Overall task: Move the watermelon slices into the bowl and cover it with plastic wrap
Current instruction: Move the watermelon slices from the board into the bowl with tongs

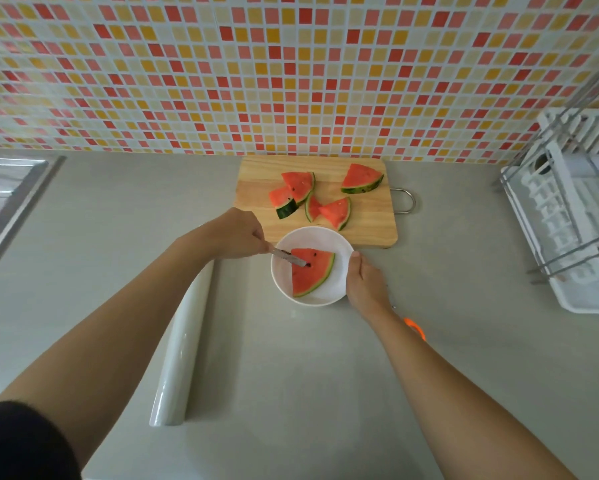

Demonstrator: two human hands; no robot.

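Sitting at an early stage, the job is showing one slice [311, 271] lying flat in the bowl [339, 251] while five others are waiting on the board [367, 223]: four bunched at its middle [308, 199] and one apart toward the far right corner [361, 179]. The wrap roll [180, 344] is lying on the counter [291, 375] to the left of the bowl, apparently untouched, so the covering is looking like a step not yet begun. The left hand [237, 233] is clenching a metal tool [287, 259], its tip resting on the slice in the bowl; whether that tool is a fork, tongs or a knife is proving hard to make out, since the handle is disappearing inside the fist. The right hand [365, 284] is grasping the bowl's near right rim, thumb over the edge, steadying it. By my judgement, the remaining slices are going next, then the wrap. An orange object [416, 329] is peeking out from under the right forearm, mostly hidden and not identifiable. A sink [11, 195] at left and a rack [568, 216] at right are being cut off by the frame, and the rack's contents are staying unclear.
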